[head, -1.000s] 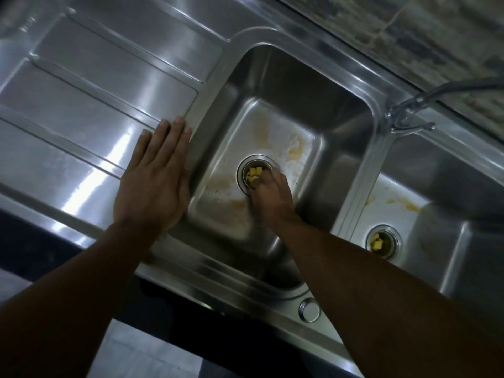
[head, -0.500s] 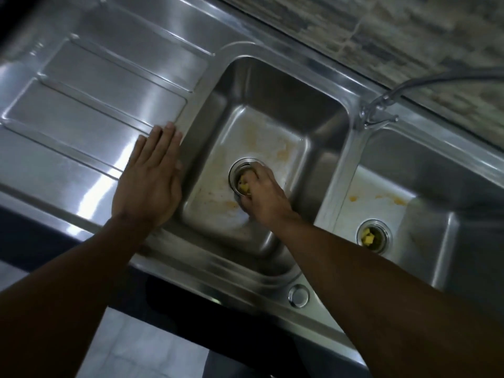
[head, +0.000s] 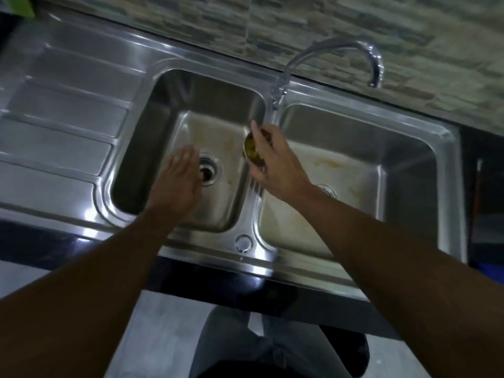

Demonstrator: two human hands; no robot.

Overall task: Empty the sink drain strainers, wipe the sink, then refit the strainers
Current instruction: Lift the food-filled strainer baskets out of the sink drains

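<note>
My right hand (head: 275, 162) grips a round metal strainer (head: 252, 150) with yellow scraps in it, held up over the divider between the two basins. The left basin (head: 174, 105) has orange stains, and its drain hole (head: 209, 170) stands bare with no strainer in it. My left hand (head: 176, 181) hovers flat, fingers together, over the left basin beside that drain, holding nothing. The right basin (head: 387, 148) is stained too; its drain (head: 328, 190) shows only as a sliver behind my right wrist, so I cannot see its strainer.
A curved chrome tap (head: 330, 54) rises behind the divider and arches over the right basin. A ribbed steel drainboard (head: 62, 110) lies to the left. A stone-tiled wall runs along the back. The counter's front edge (head: 207, 266) is below, with my legs under it.
My right hand has lifted the strainer out of the left drain and carried it up and right. My left hand has left the drainboard rim and now hovers over the left basin.
</note>
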